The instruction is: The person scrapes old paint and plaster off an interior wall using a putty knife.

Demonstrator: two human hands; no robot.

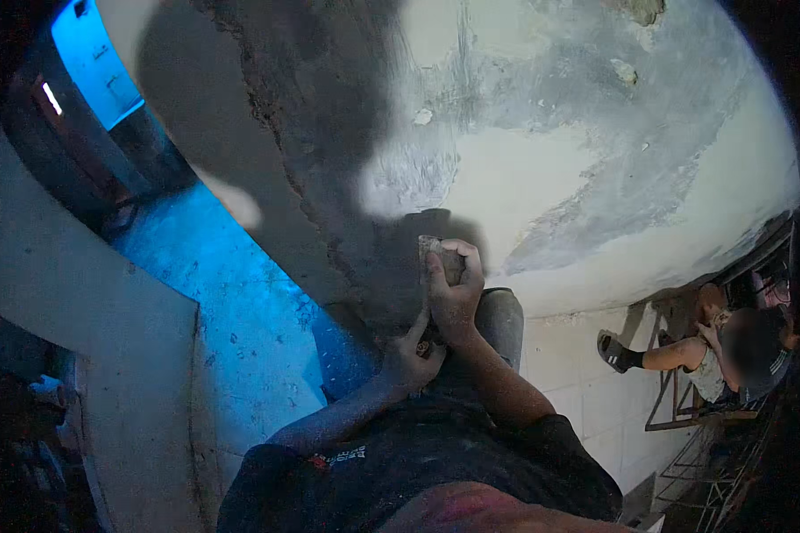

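Ahead of me is a plastered wall (pixel 527 173) with grey patches, pale paint and a rough crack running down its shadowed left part. My right hand (pixel 458 293) grips a flat, worn scraper-like blade (pixel 430 244), its thumb on the face and its fingers curled around the side. The blade is close to the wall; contact cannot be made out. Just below and to the left, my left hand (pixel 407 363) is curled around a small brown round-ended piece (pixel 423 348), possibly a handle. Whether this piece joins the blade is hidden by the hands.
A blue container-like object (pixel 343 356) stands left of my hands, on a blue-lit floor (pixel 240 293). At the right, another person (pixel 693 353) sits on a metal-framed stand (pixel 677 400). A low pale partition (pixel 93 266) curves along the left.
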